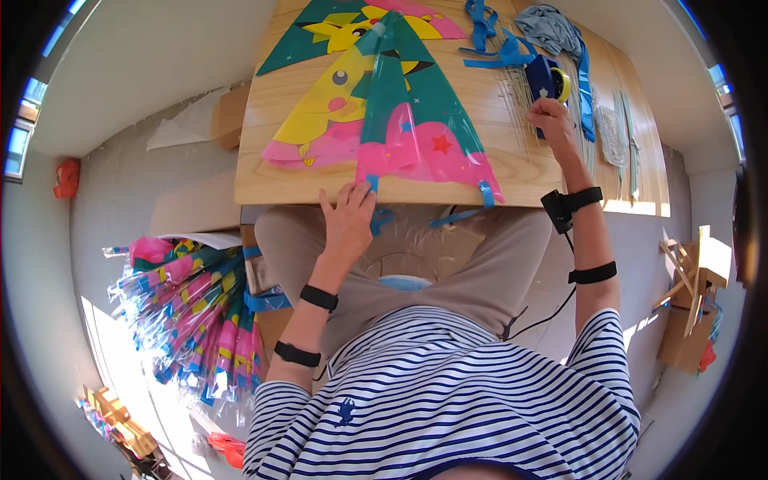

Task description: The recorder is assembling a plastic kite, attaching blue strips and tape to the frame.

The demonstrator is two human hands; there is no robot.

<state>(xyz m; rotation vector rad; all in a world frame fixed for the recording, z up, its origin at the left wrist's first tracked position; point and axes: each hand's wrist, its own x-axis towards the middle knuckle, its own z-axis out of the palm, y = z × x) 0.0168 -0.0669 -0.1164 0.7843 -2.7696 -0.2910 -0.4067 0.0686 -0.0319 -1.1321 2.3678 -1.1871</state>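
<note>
A triangular kite of thin printed plastic film, yellow, pink and green, lies on the wooden table before me, with a folded strip along its middle. Blue ribbon tails hang from its lower edge. My left hand rests at the table's front edge, fingers spread, its fingertips touching the kite's lower edge by a blue ribbon. My right hand is at the near end of a dark blue tape dispenser carrying a roll of yellowish tape. Its fingers are curled; whether they pinch some tape is hidden.
Another printed kite sheet lies behind. Thin rods, blue ribbon, a grey cloth and a clear plastic box occupy the table's right side. Rolled kites are piled at my left. A black cable trails from my right armband.
</note>
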